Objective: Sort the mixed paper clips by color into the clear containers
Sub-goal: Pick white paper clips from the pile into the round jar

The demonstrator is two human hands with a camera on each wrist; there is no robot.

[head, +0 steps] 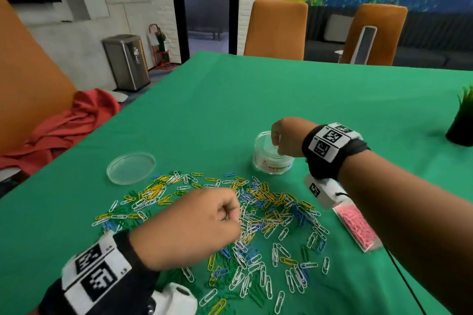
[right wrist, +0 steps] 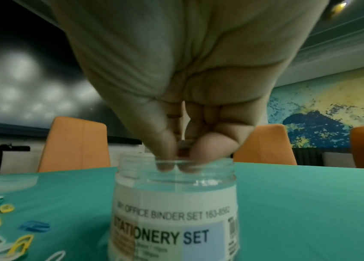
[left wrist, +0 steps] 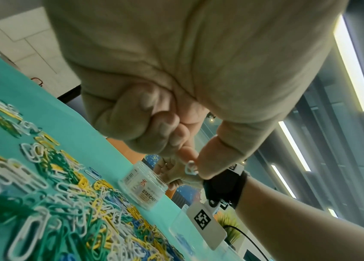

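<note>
Hovering over the mouth of the clear round jar (head: 272, 155), the right hand (head: 288, 137) has its fingertips (right wrist: 165, 159) bunched together and dipped just inside the rim; something small and dark sits between thumb and fingers in the right wrist view, but blur keeps me from telling whether it is a clip. The jar stands upright on the green tablecloth (head: 256, 97), its label reading "STATIONERY SET". The left hand (head: 194, 227) is curled into a loose fist above the middle of the mixed paper clips (head: 268, 212), and the left wrist view shows thumb and forefinger pinching a white paper clip (left wrist: 191, 168). White, yellow, green and blue clips lie scattered loose across the cloth in front of the person. A clear round lid (head: 131, 167) lies flat to the left of the jar, well apart from it. A clear rectangular box of pink clips (head: 357, 227) lies beside the right forearm, partly covered by the wrist camera (head: 323, 192). The jar's contents are hard to make out through hand and label.
</note>
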